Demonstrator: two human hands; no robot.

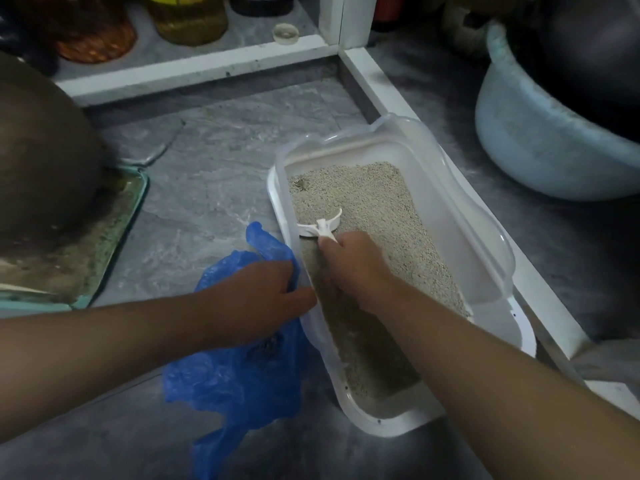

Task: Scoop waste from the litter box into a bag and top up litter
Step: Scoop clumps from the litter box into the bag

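A white litter box with a translucent rim stands on the grey floor, holding beige litter. My right hand grips the handle of a white scoop, whose head lies in the litter near the box's left wall. A small dark clump lies at the far left corner of the litter. My left hand holds the edge of a blue plastic bag right beside the box's left wall. The bag spreads over the floor below my left forearm.
A pale blue basin stands at the far right. White frame bars run behind and along the right of the box. A teal tray with a large dark round object sits at left. Jars stand behind the bars.
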